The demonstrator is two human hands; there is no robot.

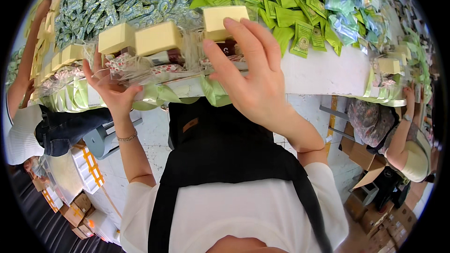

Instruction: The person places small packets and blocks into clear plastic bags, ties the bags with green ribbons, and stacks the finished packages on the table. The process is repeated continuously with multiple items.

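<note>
My right hand point(255, 68) reaches over a pale yellow block point(225, 15), its fingers spread and its fingertips at the block's front. Whether they grip it or only touch it is hidden by the hand. Below that block lies a dark brown wrapped item point(227, 48). My left hand point(114, 93) has its fingers apart beside clear plastic wrap, near another yellow block point(116, 38). Between my hands sits a third yellow block point(157, 38) above brown wrapped packets point(172, 57) and a red-and-white patterned packet point(165, 69). Light green ribbon point(214, 91) hangs along the front.
Blue-and-white sachets point(116, 3) and bright green sachets point(291, 10) are heaped on the white table point(327, 70). People sit at both sides, one arm point(26, 52) at left, another point(400, 140) at right. A grey stool point(100, 140) and cardboard boxes point(365, 154) stand on the floor.
</note>
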